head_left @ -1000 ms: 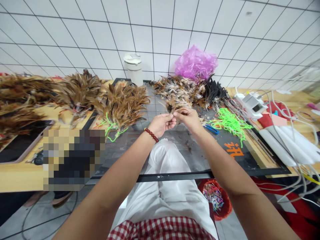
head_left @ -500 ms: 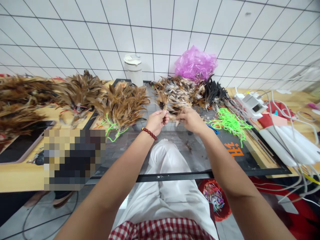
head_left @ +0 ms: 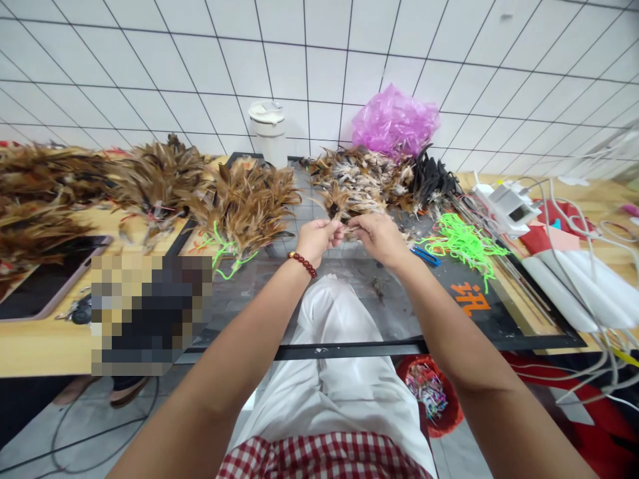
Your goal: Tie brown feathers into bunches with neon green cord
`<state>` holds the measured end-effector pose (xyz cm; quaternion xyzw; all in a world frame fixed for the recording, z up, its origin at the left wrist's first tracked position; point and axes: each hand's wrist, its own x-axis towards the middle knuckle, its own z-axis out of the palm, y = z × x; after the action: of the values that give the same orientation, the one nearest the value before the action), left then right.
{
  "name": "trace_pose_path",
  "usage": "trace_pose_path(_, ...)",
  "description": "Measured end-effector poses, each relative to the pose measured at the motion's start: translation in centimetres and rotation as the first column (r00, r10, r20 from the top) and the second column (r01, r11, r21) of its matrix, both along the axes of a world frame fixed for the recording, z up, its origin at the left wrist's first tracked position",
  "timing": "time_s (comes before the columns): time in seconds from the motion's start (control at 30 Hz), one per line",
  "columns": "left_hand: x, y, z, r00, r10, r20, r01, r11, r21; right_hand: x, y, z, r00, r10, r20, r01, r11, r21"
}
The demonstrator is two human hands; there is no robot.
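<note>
Between the thumb and fingers of my left hand (head_left: 317, 242), a small fan of brown feathers (head_left: 335, 201) is pinched by its base, tips pointing away from me. My right hand (head_left: 380, 237) is closed right beside it, fingertips almost meeting the left ones. A bit of brown feather shows at the right fingertips, mostly hidden by them. Just beyond both hands lies a heap of loose brown and pale feathers (head_left: 367, 174), with black feathers (head_left: 432, 178) at its right end. Left of my hands rests a large brown feather bundle (head_left: 257, 203).
Bright green cords (head_left: 462, 245) and a blue cutter (head_left: 425, 255) lie right of my hands. A white tumbler (head_left: 269, 136) and purple plastic bag (head_left: 397, 123) stand along the wall. White cables and a charger (head_left: 512, 203) are far right. A red bin (head_left: 430, 396) sits below the table edge.
My hands have come closer together, and the feather between them is now mostly covered by my fingers. The small feather fan stands more spread. The view has shifted slightly.
</note>
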<state>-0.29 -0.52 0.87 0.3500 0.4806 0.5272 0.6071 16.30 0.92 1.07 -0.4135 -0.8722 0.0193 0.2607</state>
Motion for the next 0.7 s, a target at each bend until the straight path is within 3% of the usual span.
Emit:
trace_pose_path(0.17, 0.24, -0.17, 0.05, 0.993, -0.067, -0.095, 0.066, 0.998, -0.006, 0.05, -0.01, 0.03, 1.000, 0.028, 0.008, -0.028, 0.999, 0.026)
trace_pose_path(0.5, 0.53, -0.21, -0.22, 0.938, -0.205, -0.281, 0.212, 0.977, -0.004, -0.45, -0.59, 0.18, 0.989, -0.086, 0.122, 0.066, 0.985, 0.161)
trace_pose_path(0.57, 0.40, -0.08, -0.14, 0.957, -0.145, -0.251, 0.162, 0.986, 0.049, -0.30, -0.57, 0.14, 0.980, -0.176, 0.091, 0.159, 0.973, 0.164)
trace_pose_path(0.63, 0.14, 0.16, 0.05, 0.991, -0.035, -0.129, 0.050, 0.992, 0.119, -0.11, -0.48, 0.06, 0.958, -0.281, 0.058, 0.270, 0.952, 0.142)
trace_pose_path(0.7, -0.23, 0.49, 0.27, 0.997, 0.074, 0.022, -0.077, 0.984, 0.159, -0.08, -0.45, -0.06, 0.948, -0.311, 0.064, 0.304, 0.947, 0.103)
